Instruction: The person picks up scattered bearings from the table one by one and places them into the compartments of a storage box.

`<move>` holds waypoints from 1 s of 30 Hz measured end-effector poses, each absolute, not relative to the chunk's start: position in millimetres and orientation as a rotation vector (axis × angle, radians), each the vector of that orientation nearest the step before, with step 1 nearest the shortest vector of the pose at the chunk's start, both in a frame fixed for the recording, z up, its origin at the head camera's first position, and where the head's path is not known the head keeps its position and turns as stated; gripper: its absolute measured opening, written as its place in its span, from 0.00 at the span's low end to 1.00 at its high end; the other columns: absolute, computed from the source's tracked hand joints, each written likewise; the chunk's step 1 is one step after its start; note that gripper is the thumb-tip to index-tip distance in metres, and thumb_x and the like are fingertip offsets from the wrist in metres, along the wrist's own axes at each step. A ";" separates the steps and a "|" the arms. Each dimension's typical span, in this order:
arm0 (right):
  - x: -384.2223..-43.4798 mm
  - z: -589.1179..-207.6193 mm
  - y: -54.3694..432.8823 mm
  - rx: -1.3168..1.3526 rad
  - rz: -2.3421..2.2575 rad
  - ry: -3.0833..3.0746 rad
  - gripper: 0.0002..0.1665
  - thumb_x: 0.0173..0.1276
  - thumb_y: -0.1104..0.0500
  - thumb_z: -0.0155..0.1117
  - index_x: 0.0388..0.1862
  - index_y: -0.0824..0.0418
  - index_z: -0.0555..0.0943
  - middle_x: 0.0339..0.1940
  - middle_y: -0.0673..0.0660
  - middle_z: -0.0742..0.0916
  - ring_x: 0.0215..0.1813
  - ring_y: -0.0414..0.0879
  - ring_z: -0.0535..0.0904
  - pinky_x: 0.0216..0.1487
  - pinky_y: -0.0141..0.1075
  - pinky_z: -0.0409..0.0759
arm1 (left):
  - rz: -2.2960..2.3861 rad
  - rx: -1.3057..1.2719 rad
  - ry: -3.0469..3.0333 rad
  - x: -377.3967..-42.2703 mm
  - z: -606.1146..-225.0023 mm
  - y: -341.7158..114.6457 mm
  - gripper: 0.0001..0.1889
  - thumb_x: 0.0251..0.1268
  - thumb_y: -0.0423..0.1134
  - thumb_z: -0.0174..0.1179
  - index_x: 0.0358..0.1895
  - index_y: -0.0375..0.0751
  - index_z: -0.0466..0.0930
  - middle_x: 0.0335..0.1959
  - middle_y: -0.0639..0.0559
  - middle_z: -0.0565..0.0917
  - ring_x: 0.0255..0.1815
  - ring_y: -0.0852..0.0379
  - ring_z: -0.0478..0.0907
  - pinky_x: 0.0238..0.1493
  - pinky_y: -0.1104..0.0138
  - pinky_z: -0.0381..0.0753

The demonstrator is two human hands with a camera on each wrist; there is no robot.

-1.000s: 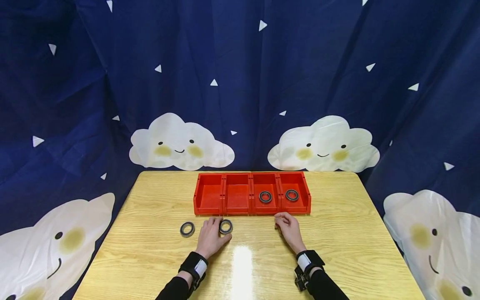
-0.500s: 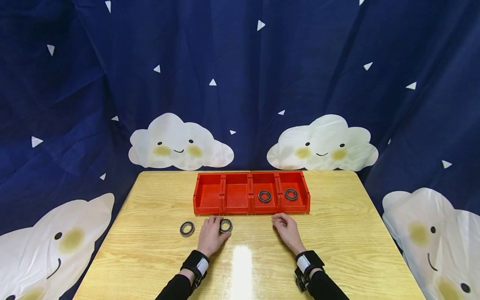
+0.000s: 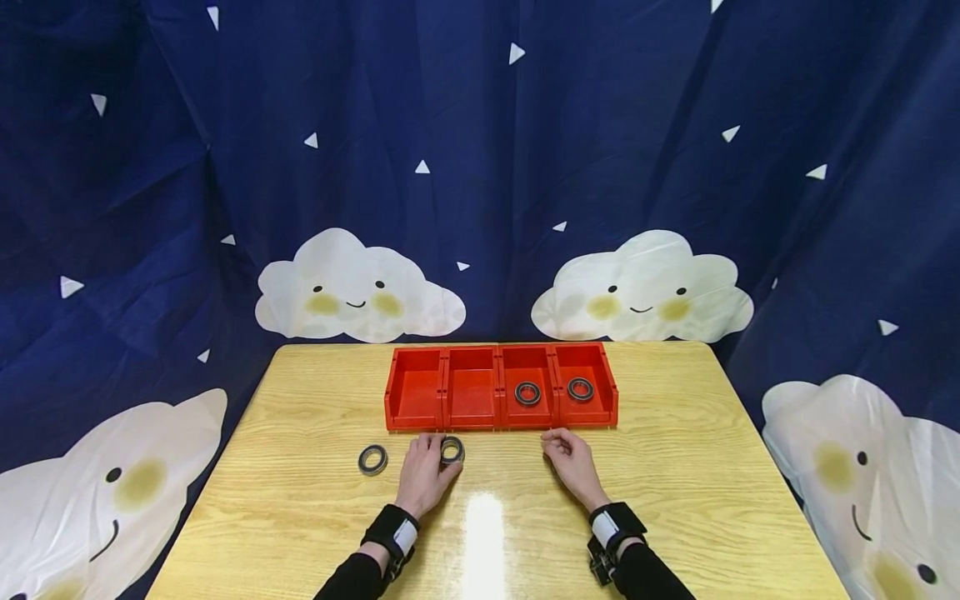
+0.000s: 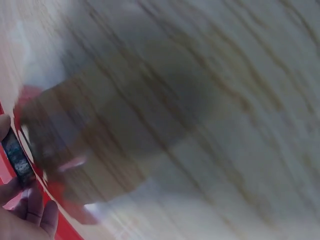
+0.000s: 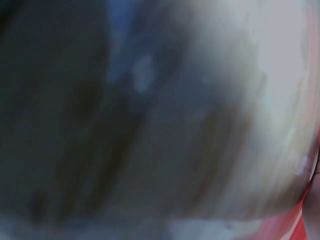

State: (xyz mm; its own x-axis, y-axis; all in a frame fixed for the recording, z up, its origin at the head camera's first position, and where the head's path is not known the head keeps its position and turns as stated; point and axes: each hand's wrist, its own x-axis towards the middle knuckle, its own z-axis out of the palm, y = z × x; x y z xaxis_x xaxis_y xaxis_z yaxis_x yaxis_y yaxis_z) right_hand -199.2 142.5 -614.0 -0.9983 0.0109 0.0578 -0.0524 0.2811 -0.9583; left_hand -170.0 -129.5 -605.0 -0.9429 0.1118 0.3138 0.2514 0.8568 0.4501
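Observation:
My left hand [image 3: 424, 475] pinches a ball bearing [image 3: 452, 450], a dark ring with a bright metal inner race, between thumb and fingers in front of the red bins. In the left wrist view the bearing [image 4: 19, 157] appears edge-on between the fingertips at the left edge. A second bearing [image 3: 372, 459] lies flat on the table, left of that hand. My right hand [image 3: 572, 467] holds nothing, its fingers loosely curled just before the bins. Only a sliver of the right hand [image 5: 312, 205] enters the right wrist view.
A row of several red bins [image 3: 498, 421] stands across the back of the wooden table [image 3: 675, 467]. The two right-hand bins each contain one bearing: the inner bearing [image 3: 527, 394] and the outer bearing [image 3: 581, 389]. A dark blue curtain [image 3: 480, 167] hangs behind.
My right hand has shifted slightly to the left along the bins' front. The left hand keeps its hold on the bearing in nearly the same place.

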 end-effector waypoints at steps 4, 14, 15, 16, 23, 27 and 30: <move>-195.5 -602.9 141.8 0.040 1.885 -2.482 0.07 0.63 0.67 0.60 0.39 0.70 0.80 0.29 0.58 0.81 0.30 0.46 0.73 0.32 0.29 0.71 | -0.746 -0.260 -2.717 -173.0 -602.8 -129.3 0.29 0.53 0.45 0.67 0.54 0.29 0.73 0.42 0.38 0.73 0.45 0.41 0.69 0.45 0.54 0.69; -184.2 -579.0 138.0 0.114 1.866 -2.500 0.08 0.63 0.69 0.59 0.40 0.72 0.78 0.31 0.65 0.81 0.31 0.50 0.73 0.31 0.28 0.69 | -0.811 -0.207 -2.604 -180.3 -592.3 -132.9 0.31 0.51 0.43 0.69 0.57 0.31 0.71 0.42 0.40 0.74 0.42 0.42 0.70 0.42 0.55 0.69; -184.7 -580.5 138.5 0.121 1.862 -2.500 0.08 0.63 0.69 0.59 0.39 0.73 0.78 0.31 0.65 0.81 0.31 0.49 0.73 0.31 0.28 0.69 | -0.811 -0.204 -2.591 -181.2 -591.3 -133.5 0.31 0.50 0.43 0.69 0.56 0.31 0.71 0.41 0.40 0.74 0.42 0.42 0.70 0.42 0.55 0.69; -186.1 -584.5 139.4 0.119 1.870 -2.496 0.08 0.63 0.68 0.59 0.39 0.73 0.78 0.31 0.65 0.81 0.30 0.49 0.73 0.31 0.28 0.69 | -0.811 -0.199 -2.584 -182.0 -590.0 -134.0 0.31 0.50 0.43 0.69 0.57 0.31 0.71 0.41 0.40 0.74 0.42 0.42 0.70 0.42 0.55 0.69; -195.8 -611.2 141.3 0.061 1.836 -2.494 0.07 0.62 0.66 0.61 0.38 0.68 0.81 0.28 0.56 0.80 0.30 0.45 0.72 0.31 0.29 0.70 | -0.825 -0.158 -2.577 -187.7 -582.0 -137.7 0.31 0.50 0.43 0.69 0.57 0.32 0.70 0.42 0.39 0.74 0.41 0.43 0.70 0.41 0.55 0.69; -196.1 -612.6 140.5 0.073 1.818 -2.478 0.06 0.61 0.67 0.62 0.37 0.68 0.81 0.27 0.55 0.80 0.29 0.46 0.72 0.30 0.29 0.70 | -0.835 -0.143 -2.572 -190.9 -577.5 -140.2 0.32 0.51 0.43 0.69 0.58 0.32 0.70 0.41 0.39 0.74 0.40 0.42 0.69 0.39 0.56 0.69; -196.0 -612.2 140.1 0.080 1.813 -2.473 0.06 0.61 0.67 0.61 0.37 0.68 0.81 0.26 0.55 0.80 0.28 0.46 0.72 0.29 0.29 0.69 | -0.840 -0.138 -2.572 -193.5 -574.3 -142.1 0.32 0.51 0.43 0.68 0.58 0.32 0.70 0.41 0.39 0.74 0.40 0.42 0.69 0.39 0.56 0.68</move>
State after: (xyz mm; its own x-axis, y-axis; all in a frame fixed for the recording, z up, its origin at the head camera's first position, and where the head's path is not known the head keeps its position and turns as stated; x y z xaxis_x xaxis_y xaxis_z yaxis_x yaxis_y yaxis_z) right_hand -196.0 140.1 -612.2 -0.9959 0.0017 0.0901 -0.0854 0.3011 -0.9498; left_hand -193.5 -142.1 -574.3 -0.9030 -0.0378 0.4279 0.2219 0.8119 0.5401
